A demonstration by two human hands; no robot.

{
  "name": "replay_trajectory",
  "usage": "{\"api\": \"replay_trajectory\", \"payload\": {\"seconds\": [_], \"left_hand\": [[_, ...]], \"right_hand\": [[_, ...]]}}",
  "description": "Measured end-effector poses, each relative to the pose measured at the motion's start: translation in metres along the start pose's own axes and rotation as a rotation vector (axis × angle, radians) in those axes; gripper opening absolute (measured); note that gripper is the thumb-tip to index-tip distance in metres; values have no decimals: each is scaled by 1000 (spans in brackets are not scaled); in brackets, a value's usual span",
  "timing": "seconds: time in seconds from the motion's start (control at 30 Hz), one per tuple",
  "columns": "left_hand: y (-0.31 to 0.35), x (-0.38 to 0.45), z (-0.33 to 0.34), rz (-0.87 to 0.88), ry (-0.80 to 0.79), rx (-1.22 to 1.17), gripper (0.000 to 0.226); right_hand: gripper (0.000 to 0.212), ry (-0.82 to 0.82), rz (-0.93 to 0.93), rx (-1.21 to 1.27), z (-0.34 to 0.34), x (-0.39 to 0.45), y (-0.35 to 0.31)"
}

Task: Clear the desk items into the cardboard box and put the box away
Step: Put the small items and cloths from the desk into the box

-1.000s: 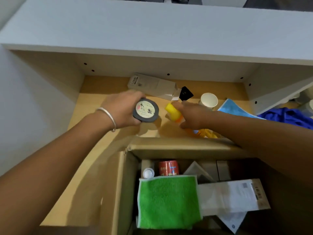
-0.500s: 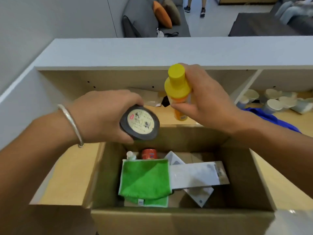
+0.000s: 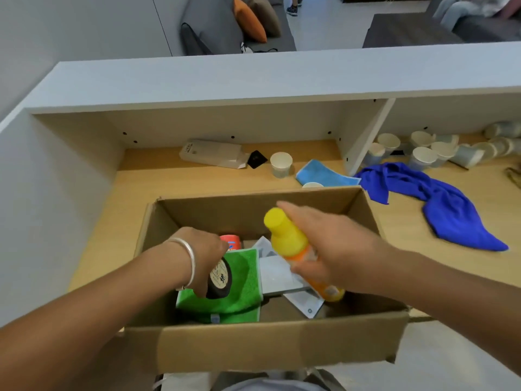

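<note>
Wooden desk (image 3: 169, 187) carries the cardboard box (image 3: 253, 345); left hand (image 3: 203, 258) grips a round tin (image 3: 221, 277), right hand (image 3: 332, 246) clasps a tilted yellow bottle (image 3: 293, 246) — dropped carelessly, either could topple the red can (image 3: 231, 241).

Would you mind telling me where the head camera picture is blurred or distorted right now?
Head view: motion blur smears the right hand and the yellow bottle it holds; the left hand on the round tin is slightly soft; the white shelf top bows from wide-angle distortion; the blue cloth stays fairly sharp.
</note>
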State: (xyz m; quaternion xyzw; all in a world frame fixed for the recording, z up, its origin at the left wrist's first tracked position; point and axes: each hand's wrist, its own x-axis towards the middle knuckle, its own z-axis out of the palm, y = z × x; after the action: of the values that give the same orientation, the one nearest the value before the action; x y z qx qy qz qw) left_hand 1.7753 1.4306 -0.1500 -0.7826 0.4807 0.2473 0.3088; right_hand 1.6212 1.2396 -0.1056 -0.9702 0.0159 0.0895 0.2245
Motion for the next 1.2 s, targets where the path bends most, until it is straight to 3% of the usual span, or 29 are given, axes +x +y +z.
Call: {"api": "replay_trajectory", "payload": {"seconds": [0.07,0.2,0.33,0.47,0.53,0.63,0.77,1.07,1.2], "left_hand": [[1,7,11,3,-19,-13,75],[5,12,27,3,-32,8,65],[-1,14,31,15,-24,-34,64],[-16,11,27,5,111,-104,54],[-23,10,24,-25,226,-103,40],[-33,8,21,-40,396,-120,27],[-49,2,18,-35,561,-185,28],[-106,13,11,-49,881,-410,23],[-139,37,6,-67,939,-451,43]], "right_hand": [[91,-107,13,-40,23,5,12],[76,-117,-80,-82,67,8,23],[83,-155,-144,-107,83,18,22],[85,-268,-103,61,66,31,12],[70,-127,-79,58,59,38,6],[29,145,-134,119,55,50,0],[17,247,-172,186,47,63,-8],[30,324,-141,70,27,115,-22],[47,296,-71,-61,19,151,-20]]}}
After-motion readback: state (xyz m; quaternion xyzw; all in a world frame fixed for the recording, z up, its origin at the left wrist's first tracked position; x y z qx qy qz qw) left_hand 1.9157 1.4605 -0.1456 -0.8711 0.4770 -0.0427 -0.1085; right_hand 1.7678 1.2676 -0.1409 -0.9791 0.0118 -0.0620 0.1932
